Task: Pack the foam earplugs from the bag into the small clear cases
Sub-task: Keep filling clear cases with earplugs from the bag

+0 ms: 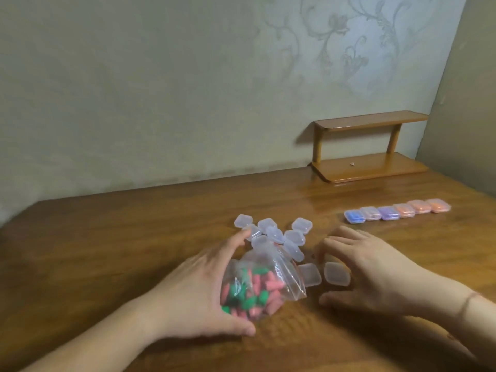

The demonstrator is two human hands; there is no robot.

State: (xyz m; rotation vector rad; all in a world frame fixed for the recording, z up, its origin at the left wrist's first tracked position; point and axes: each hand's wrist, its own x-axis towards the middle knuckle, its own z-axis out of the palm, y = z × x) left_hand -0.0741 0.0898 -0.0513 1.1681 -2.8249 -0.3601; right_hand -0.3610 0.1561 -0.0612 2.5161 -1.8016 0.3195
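We take the bag (pixel 264 284) as our landmark. It lies on the desk (pixel 134 237), clear plastic, its mouth turned to the right and looking open, with pink and green earplugs (pixel 252 294) heaped inside. Our left hand (pixel 200 289) cups it from the left, fingers over the far side and thumb curled round the near side, so the bag is held steady.

Just right of the bag's mouth sit two clear cases (pixel 323 273), side by side and apart from the rest. Our right hand (pixel 367 267) hovers over the righter one, fingers spread and lightly bent, thumb low on the near side; it appears to hold nothing, though the fingertips are blurred and we cannot tell whether they touch the case.

Just beyond the bag lies a loose cluster of empty cases (pixel 273 233), some leaning on one another. Well to the right of the bag and farther back stands a row of filled cases (pixel 397 213), blue, purple and orange inside. A small wooden shelf (pixel 367 149) stands behind that row by the wall.

We judge the packing partly done: six cases filled, many empty. The step in hand looks like fetching the next case. The next move calls for opening its small lid, then drawing earplugs through the bag's mouth while the left hand keeps the bag from spilling.
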